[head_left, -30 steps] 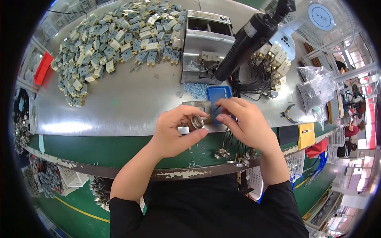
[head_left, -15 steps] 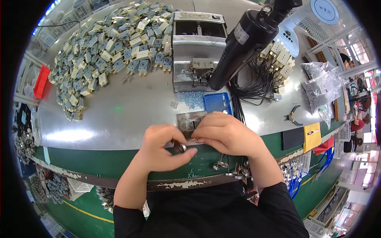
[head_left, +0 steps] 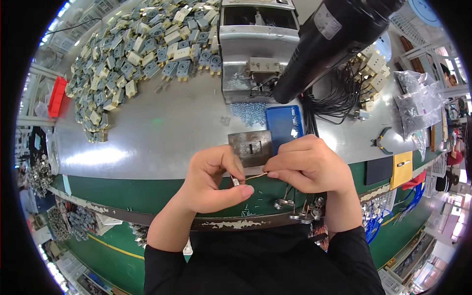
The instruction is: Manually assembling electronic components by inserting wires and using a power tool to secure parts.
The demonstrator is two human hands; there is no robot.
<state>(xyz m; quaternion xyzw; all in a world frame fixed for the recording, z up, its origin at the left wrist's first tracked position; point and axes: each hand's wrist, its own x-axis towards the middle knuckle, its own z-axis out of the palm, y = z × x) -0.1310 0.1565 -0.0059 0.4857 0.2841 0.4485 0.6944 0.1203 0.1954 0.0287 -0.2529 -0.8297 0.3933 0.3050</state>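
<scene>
My left hand is closed on a small round metal part, mostly hidden between thumb and fingers. From that part a thin copper-coloured wire runs to the right. Its other end is pinched between the thumb and fingertips of my right hand. Both hands are above the green front strip of the table, just in front of a flat steel block with a slot in it. Several similar round metal parts hang at the table's front edge, below my right hand.
Behind the block lie small bluish screws and a blue tray. A metal machine stands beyond, with a black cylinder slanting in front. Grey-and-cream blocks are heaped left; black cables, pliers and a plastic bag lie right.
My hands have moved apart, and the wire now shows stretched between them. The slot of the steel block is uncovered. The whole view has shifted slightly.
</scene>
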